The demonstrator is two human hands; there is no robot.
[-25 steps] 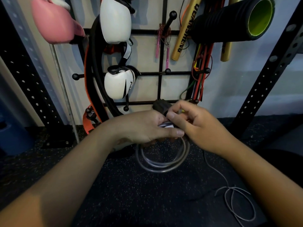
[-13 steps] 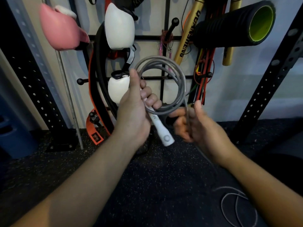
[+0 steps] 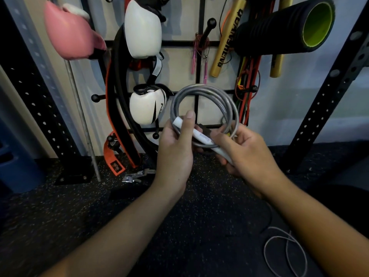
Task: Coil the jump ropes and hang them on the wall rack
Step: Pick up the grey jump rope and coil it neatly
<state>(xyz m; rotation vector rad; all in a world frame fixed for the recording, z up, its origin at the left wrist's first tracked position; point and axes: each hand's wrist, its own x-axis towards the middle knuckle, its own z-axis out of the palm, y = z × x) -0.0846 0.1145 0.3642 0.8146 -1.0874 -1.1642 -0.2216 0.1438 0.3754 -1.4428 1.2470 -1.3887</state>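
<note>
A grey jump rope (image 3: 205, 92) is wound into a round coil, held upright in front of the black wall rack (image 3: 199, 44). Its white handle (image 3: 199, 135) lies slanted across the coil's lower part. My left hand (image 3: 175, 148) grips the handle's upper end and the coil's left side, thumb on top. My right hand (image 3: 247, 150) holds the handle's lower end and the coil's right side, fingers curled round them. A thin pale rope (image 3: 285, 250) lies in loose loops on the floor at the lower right.
On the rack hang white boxing gloves (image 3: 142, 29), a pink glove (image 3: 67, 35), a black and orange belt (image 3: 115, 108), pink-handled ropes (image 3: 193, 60), gold bats (image 3: 225, 39), coloured bands (image 3: 247, 76) and a black foam roller (image 3: 285, 27). Bare pegs (image 3: 210, 23) stick out. Perforated uprights (image 3: 327, 92) flank it.
The coil came up from the floor to rack height, then sank a little. My right hand moved in and took hold of the handle's lower end and the coil's right side.
</note>
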